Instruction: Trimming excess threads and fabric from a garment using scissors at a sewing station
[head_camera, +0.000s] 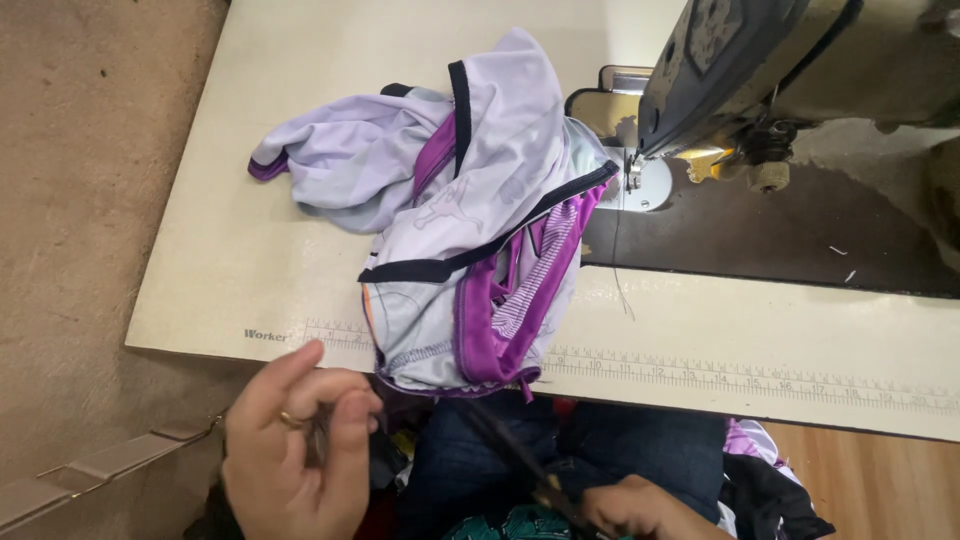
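The garment (470, 220) lies bunched on the cream sewing table (230, 250), its far right edge drawn up to the needle area of the sewing machine (760, 70) and its near hem hanging just over the table's near edge, above the printed ruler strip (720, 375). This placement keeps the bulk of the cloth supported on the table while the near hem sits within reach of both hands. The left hand (295, 445), at the near left below the table edge, has its fingers curled closed with thumb against fingertips, pinching what appears to be dark cloth or thread; the exact item is too blurred to tell. The right hand (640, 510), at the near bottom edge, is closed around the handles of a pair of scissors (520, 450), whose dark blades angle up toward the hem. The garment is pale lilac knit with bright purple panels, a striped purple insert and dark navy binding along its edges; it is creased and folded over itself.
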